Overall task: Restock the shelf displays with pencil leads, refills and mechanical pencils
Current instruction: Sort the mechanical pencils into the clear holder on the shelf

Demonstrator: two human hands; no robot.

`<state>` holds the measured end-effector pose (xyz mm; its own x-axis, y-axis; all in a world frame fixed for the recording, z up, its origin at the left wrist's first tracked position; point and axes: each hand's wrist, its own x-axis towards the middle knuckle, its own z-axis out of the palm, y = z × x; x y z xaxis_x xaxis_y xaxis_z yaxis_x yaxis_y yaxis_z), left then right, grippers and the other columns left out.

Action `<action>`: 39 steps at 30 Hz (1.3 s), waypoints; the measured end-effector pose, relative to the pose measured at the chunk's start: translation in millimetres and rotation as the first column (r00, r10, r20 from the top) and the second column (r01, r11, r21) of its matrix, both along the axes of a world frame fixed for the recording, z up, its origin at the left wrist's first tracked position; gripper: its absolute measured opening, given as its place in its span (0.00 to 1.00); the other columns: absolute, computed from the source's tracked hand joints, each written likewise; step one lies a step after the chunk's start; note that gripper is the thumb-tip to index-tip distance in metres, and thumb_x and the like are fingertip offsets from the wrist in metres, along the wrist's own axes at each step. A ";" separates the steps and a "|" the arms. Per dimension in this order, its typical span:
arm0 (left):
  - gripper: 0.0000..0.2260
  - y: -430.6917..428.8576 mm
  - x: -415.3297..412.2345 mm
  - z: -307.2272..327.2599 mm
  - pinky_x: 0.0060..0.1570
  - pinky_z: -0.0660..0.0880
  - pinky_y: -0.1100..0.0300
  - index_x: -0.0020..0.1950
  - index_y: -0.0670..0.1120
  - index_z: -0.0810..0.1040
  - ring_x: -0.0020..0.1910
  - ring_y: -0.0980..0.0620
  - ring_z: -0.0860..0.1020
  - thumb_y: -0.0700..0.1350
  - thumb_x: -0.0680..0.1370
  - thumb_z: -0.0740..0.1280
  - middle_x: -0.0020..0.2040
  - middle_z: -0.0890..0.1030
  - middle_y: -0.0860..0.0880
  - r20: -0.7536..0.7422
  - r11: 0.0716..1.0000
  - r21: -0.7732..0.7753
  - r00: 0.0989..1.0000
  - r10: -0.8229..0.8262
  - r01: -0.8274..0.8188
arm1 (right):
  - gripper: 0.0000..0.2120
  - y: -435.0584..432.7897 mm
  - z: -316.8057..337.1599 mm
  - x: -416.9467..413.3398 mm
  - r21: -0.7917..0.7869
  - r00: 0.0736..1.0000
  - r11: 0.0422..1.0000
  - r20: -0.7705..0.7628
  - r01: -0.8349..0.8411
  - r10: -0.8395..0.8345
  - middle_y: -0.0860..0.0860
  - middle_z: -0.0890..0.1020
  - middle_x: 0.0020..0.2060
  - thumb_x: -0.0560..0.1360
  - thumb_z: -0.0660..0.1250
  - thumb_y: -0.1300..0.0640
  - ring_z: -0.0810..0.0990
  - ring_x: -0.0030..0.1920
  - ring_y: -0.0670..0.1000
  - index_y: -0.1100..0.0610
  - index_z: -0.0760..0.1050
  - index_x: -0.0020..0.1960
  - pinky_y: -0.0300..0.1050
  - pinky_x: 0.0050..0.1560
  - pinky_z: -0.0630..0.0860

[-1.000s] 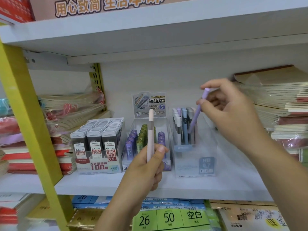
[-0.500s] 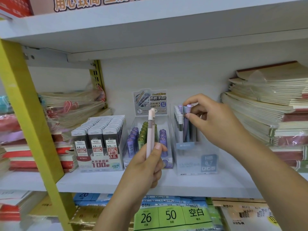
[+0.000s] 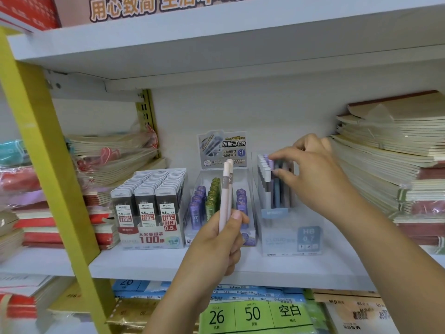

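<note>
Right hand [image 3: 313,174] pinches a purple pencil [image 3: 270,165] seemingly seated in the clear box [image 3: 289,235] right of centre, left hand [image 3: 216,247] clutches pink pencils [image 3: 225,196] lower centre; a careless release could topple the packed row.

Pale pink mechanical pencils [image 3: 225,196]; white, lilac and blue pencils in the frosted box [image 3: 289,235]; purple and glittery green lead tubes [image 3: 212,198]; white shelf [image 3: 144,263]; yellow upright [image 3: 45,150].
</note>
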<state>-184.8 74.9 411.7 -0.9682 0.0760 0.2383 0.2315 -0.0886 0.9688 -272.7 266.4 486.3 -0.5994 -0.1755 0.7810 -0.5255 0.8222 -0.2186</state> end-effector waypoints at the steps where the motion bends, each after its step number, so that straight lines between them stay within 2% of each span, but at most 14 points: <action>1: 0.14 -0.3 0.7 0.3 0.23 0.58 0.65 0.45 0.54 0.81 0.24 0.56 0.60 0.62 0.73 0.64 0.29 0.65 0.54 0.001 1.000 -0.002 1.000 -0.003 0.003 | 0.13 0.6 -0.4 -0.1 0.018 1.000 1.000 0.024 0.003 -0.004 0.47 0.68 0.47 0.74 0.70 0.52 0.64 0.54 0.51 0.43 0.80 0.58 0.45 0.54 0.66; 5: 0.15 0.5 3.6 2.4 0.24 0.58 0.65 0.46 0.53 0.81 0.25 0.56 0.59 0.62 0.72 0.65 0.30 0.65 0.53 0.000 1.000 -0.003 1.000 -0.022 0.022 | 0.15 3.1 3.3 5.5 -0.016 0.999 1.000 0.050 -0.015 0.015 0.48 0.72 0.54 0.78 0.65 0.52 0.64 0.60 0.52 0.45 0.77 0.63 0.43 0.62 0.63; 9: 0.16 3.1 8.9 6.6 0.24 0.58 0.65 0.48 0.52 0.81 0.25 0.55 0.59 0.63 0.73 0.65 0.30 0.64 0.53 -0.009 0.998 -0.010 0.998 -0.065 0.065 | 0.11 4.5 13.8 25.6 -0.198 0.980 0.963 0.037 -0.184 0.195 0.41 0.80 0.49 0.79 0.63 0.53 0.72 0.52 0.42 0.46 0.79 0.58 0.32 0.49 0.66; 11: 0.17 5.8 11.8 8.4 0.24 0.58 0.65 0.50 0.51 0.81 0.25 0.55 0.59 0.64 0.75 0.66 0.30 0.64 0.53 -0.011 0.995 -0.029 0.996 -0.092 0.092 | 0.09 0.1 17.7 40.6 -0.366 0.882 0.853 0.146 -0.372 0.448 0.41 0.85 0.44 0.77 0.65 0.53 0.79 0.46 0.38 0.43 0.80 0.55 0.30 0.47 0.73; 13: 0.16 9.6 13.7 9.5 0.25 0.58 0.65 0.50 0.52 0.81 0.25 0.55 0.59 0.63 0.76 0.65 0.30 0.64 0.53 -0.007 0.992 -0.049 0.993 -0.116 0.115 | 0.10 -6.0 17.6 51.9 -0.492 0.739 0.724 0.214 -0.483 0.639 0.43 0.86 0.44 0.76 0.68 0.54 0.82 0.46 0.41 0.43 0.78 0.55 0.32 0.51 0.76; 16: 0.14 15.2 16.0 10.7 0.25 0.58 0.66 0.50 0.53 0.81 0.25 0.55 0.59 0.61 0.77 0.63 0.29 0.64 0.54 -0.002 0.986 -0.070 0.989 -0.150 0.150 | 0.11 -9.4 16.4 57.3 -0.536 0.689 0.672 0.212 -0.511 0.693 0.44 0.86 0.43 0.73 0.70 0.55 0.83 0.45 0.43 0.45 0.79 0.55 0.34 0.49 0.77; 18: 0.14 16.8 16.7 10.8 0.25 0.59 0.66 0.50 0.54 0.81 0.25 0.55 0.59 0.62 0.77 0.63 0.29 0.65 0.54 -0.001 0.985 -0.076 0.987 -0.159 0.158 | 0.11 -7.7 16.4 58.4 -0.561 0.654 0.651 0.238 -0.511 0.718 0.48 0.86 0.41 0.72 0.71 0.53 0.82 0.42 0.45 0.47 0.80 0.54 0.35 0.45 0.78; 20: 0.15 17.0 16.9 11.0 0.25 0.59 0.66 0.51 0.54 0.81 0.25 0.56 0.60 0.62 0.76 0.63 0.29 0.65 0.55 0.002 0.985 -0.083 0.988 -0.152 0.152 | 0.10 -6.1 15.5 57.9 -0.598 0.620 0.614 0.236 -0.514 0.748 0.52 0.86 0.39 0.73 0.71 0.57 0.83 0.39 0.47 0.49 0.80 0.53 0.36 0.39 0.77; 22: 0.16 16.6 16.5 10.9 0.25 0.59 0.66 0.52 0.54 0.82 0.25 0.56 0.60 0.64 0.77 0.64 0.30 0.66 0.55 -0.002 0.988 -0.071 0.990 -0.140 0.140 | 0.09 -5.4 16.5 56.1 -0.640 0.643 0.577 0.165 -0.508 0.748 0.53 0.86 0.38 0.74 0.70 0.62 0.83 0.37 0.48 0.51 0.79 0.52 0.37 0.35 0.76; 26: 0.17 13.4 14.1 11.0 0.23 0.59 0.66 0.53 0.54 0.82 0.25 0.57 0.60 0.63 0.73 0.64 0.30 0.67 0.54 -0.007 0.995 -0.045 0.996 -0.089 0.089 | 0.11 7.8 27.8 53.0 -0.718 0.769 0.487 -0.106 -0.498 0.630 0.53 0.84 0.36 0.76 0.65 0.67 0.81 0.33 0.47 0.52 0.75 0.50 0.37 0.30 0.74; 30: 0.16 11.2 12.8 10.4 0.24 0.58 0.66 0.51 0.55 0.82 0.25 0.57 0.60 0.63 0.72 0.63 0.30 0.66 0.54 -0.040 0.997 -0.053 0.998 -0.053 0.051 | 0.13 30.8 34.4 52.7 -0.607 0.850 0.628 -0.166 -0.488 0.500 0.54 0.83 0.39 0.75 0.66 0.64 0.82 0.39 0.52 0.46 0.74 0.49 0.38 0.35 0.76; 33: 0.16 11.7 11.3 10.7 0.24 0.58 0.65 0.50 0.54 0.82 0.25 0.56 0.59 0.62 0.73 0.63 0.30 0.66 0.53 -0.049 0.999 -0.041 0.998 -0.032 0.030 | 0.12 38.0 30.2 45.9 -0.496 0.891 0.759 -0.074 -0.422 0.447 0.60 0.80 0.40 0.75 0.67 0.64 0.80 0.42 0.61 0.46 0.75 0.48 0.55 0.44 0.77; 35: 0.16 12.0 10.5 10.4 0.24 0.58 0.65 0.51 0.54 0.82 0.25 0.56 0.58 0.62 0.74 0.63 0.30 0.65 0.53 -0.052 0.999 -0.032 0.998 -0.029 0.027 | 0.09 39.9 25.0 41.4 -0.423 0.912 0.825 -0.011 -0.375 0.410 0.57 0.81 0.40 0.76 0.67 0.62 0.80 0.42 0.60 0.48 0.75 0.49 0.58 0.48 0.77; 39: 0.16 12.9 9.7 10.0 0.24 0.58 0.65 0.51 0.54 0.82 0.25 0.56 0.58 0.62 0.74 0.63 0.30 0.65 0.53 -0.057 0.999 -0.035 0.998 -0.013 0.011 | 0.09 41.4 15.4 33.7 -0.328 0.931 0.889 0.069 -0.319 0.359 0.49 0.82 0.39 0.75 0.68 0.59 0.82 0.41 0.52 0.46 0.74 0.49 0.54 0.47 0.78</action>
<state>-175.1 87.8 421.6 -0.9522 0.0967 0.2899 0.2854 -0.0583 0.9566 -239.0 307.8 501.7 -0.6415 -0.1503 0.7522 -0.7125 0.4802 -0.5117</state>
